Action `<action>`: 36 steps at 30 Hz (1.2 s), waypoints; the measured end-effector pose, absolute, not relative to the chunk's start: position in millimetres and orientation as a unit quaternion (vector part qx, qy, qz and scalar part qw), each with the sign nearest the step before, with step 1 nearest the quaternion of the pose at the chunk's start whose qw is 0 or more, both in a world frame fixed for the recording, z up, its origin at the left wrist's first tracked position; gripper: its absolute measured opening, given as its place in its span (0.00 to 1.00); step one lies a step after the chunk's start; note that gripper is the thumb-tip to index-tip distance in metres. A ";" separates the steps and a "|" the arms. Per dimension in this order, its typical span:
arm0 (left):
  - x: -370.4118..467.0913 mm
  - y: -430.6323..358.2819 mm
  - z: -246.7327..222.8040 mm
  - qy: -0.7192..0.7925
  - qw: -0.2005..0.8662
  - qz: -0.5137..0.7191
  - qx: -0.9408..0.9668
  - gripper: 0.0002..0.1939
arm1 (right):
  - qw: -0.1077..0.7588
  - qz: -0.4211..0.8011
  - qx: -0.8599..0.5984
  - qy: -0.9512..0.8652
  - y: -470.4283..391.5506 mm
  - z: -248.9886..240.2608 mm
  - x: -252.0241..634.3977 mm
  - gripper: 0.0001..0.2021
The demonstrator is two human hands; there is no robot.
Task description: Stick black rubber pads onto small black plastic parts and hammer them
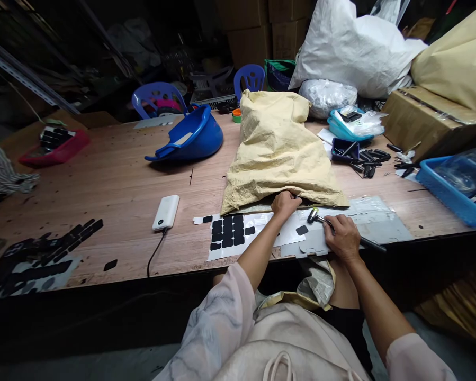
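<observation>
My left hand (287, 204) is at the open mouth of a large yellow woven sack (279, 151) lying on the table. Its fingers are curled in at the sack's edge, and what they hold, if anything, is hidden. My right hand (342, 235) is closed round a small hammer (312, 215) with a dark handle, its head pointing left. Under my hands lie a grey flat board (384, 222) and a white sheet (257, 241). Rows of black square stickers (227, 230) cover the sheet's left part. One loose black square (302, 230) sits near the hammer head.
A white power bank (166, 211) with a cable lies to the left. Behind are a blue scoop-shaped basin (198, 132) and a red tray (55, 151). To the right stand black handle-like parts (368, 161), a blue basket (452, 185) and a cardboard box (432, 121).
</observation>
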State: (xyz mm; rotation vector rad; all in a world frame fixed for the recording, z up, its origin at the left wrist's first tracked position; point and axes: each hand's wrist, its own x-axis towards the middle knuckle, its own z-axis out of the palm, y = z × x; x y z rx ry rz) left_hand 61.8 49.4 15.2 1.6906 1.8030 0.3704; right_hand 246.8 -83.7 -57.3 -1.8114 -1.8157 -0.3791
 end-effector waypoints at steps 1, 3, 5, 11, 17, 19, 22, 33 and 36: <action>50.9 46.1 16.7 0.671 0.325 0.142 0.651 0.10 | 0.273 -0.138 -0.673 -0.674 -83.7 -57.6 246.7 0.11; 23.8 35.6 14.8 0.625 0.341 0.147 0.687 0.11 | 0.277 -0.133 -0.674 -0.671 -83.6 -58.1 246.4 0.11; -5.4 21.5 6.3 0.553 0.358 0.160 0.735 0.12 | 0.279 -0.131 -0.677 -0.669 -83.5 -58.3 246.0 0.11; -52.4 -17.6 -32.1 0.483 0.314 0.217 0.788 0.09 | 0.275 -0.138 -0.677 -0.669 -82.7 -57.2 246.6 0.12; -43.0 -27.7 -47.7 0.478 0.275 0.265 0.791 0.09 | 0.271 -0.132 -0.680 -0.669 -82.3 -58.6 247.2 0.12; -40.5 -28.0 -49.0 0.482 0.266 0.265 0.791 0.10 | 0.270 -0.129 -0.683 -0.666 -81.7 -59.6 247.3 0.13; -39.6 -28.1 -49.7 0.483 0.255 0.257 0.797 0.12 | 0.263 -0.123 -0.687 -0.666 -80.0 -60.4 250.3 0.14; -40.6 -24.3 -48.7 0.482 0.271 0.234 0.799 0.09 | 0.395 0.020 -0.619 -0.678 -100.8 -42.1 199.9 0.16; -40.0 -24.5 -49.7 0.489 0.267 0.234 0.797 0.09 | 0.388 0.067 -0.601 -0.696 -111.0 -35.8 174.3 0.17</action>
